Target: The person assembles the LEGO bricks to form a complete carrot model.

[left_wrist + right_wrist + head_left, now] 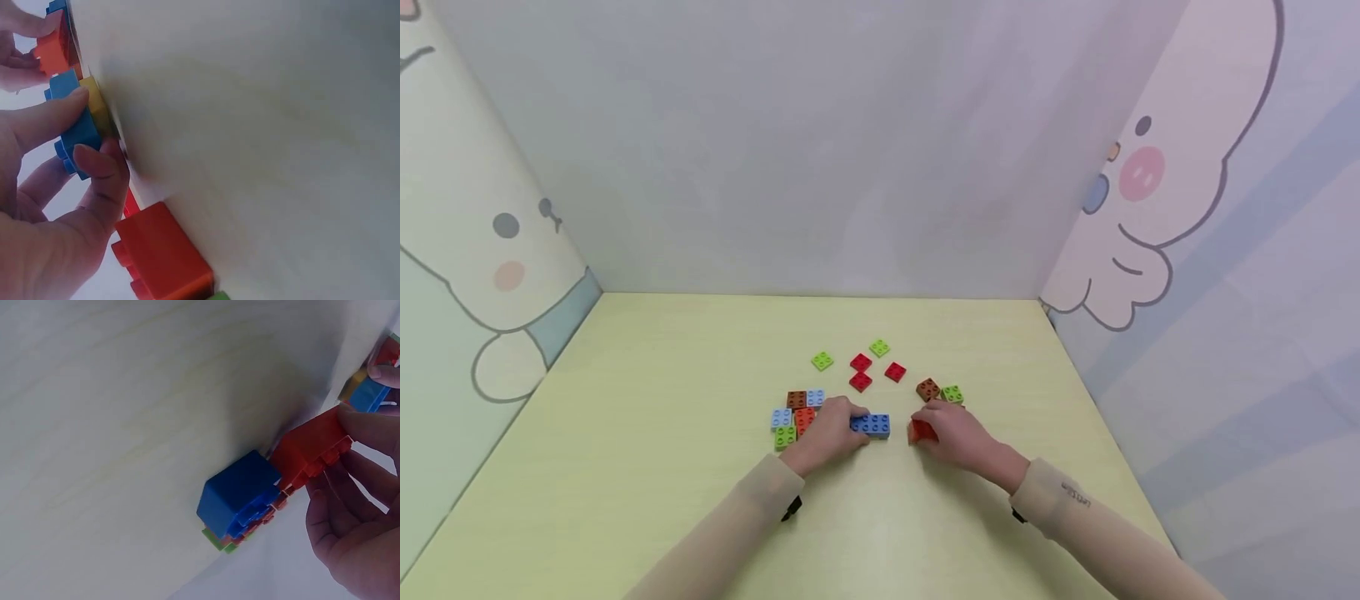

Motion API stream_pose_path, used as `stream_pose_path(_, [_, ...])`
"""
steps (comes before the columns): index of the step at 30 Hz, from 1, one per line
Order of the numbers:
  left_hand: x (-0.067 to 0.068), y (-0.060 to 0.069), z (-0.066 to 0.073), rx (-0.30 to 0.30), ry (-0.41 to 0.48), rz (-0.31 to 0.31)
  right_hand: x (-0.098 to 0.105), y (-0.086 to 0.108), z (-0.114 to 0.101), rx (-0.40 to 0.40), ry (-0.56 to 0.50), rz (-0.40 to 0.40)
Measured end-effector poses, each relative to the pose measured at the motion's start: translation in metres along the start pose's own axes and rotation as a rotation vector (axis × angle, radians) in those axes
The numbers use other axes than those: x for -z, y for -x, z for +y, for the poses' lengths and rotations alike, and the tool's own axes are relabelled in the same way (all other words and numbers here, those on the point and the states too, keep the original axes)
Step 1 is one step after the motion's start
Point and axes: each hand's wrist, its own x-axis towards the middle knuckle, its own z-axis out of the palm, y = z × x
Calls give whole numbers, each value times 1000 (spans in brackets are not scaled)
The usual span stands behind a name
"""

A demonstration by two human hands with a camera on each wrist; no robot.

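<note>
Near the middle of the table, my left hand (827, 435) grips a long blue toy brick (877, 426) between thumb and fingers. Beneath that brick a yellow brick (97, 105) shows in the left wrist view. My right hand (957, 433) pinches a red brick (312, 445), a short gap to the right of the blue one. A dark blue brick (236, 492) stands beside the red brick in the right wrist view. To the left of my left hand, a red brick (164, 251) rests on the table.
Left of my left hand sit brown (796, 399), light blue (781, 418) and green (786, 437) bricks. Farther back lie flat red plates (895, 372) and flat lime plates (822, 361). Brown (928, 389) and lime (952, 393) bricks stand behind my right hand. Fabric walls (820, 150) enclose the table (647, 400).
</note>
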Motion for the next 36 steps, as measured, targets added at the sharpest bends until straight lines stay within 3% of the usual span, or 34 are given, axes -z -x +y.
stream_pose_path(10, [0,-2,2,-4,-5,16,10,-19,-13,-42,-163,22])
stream_pose_path(19, [-2,-4,1,-40,15,12,4,-33,-20,-38,-279,18])
stream_pose_path(30, [2,-1,3,-15,14,3,0,-43,-27,-39,-305,-11])
stream_pose_path(36, [3,-4,2,-34,6,2,0,-48,-32,-63,-313,-26])
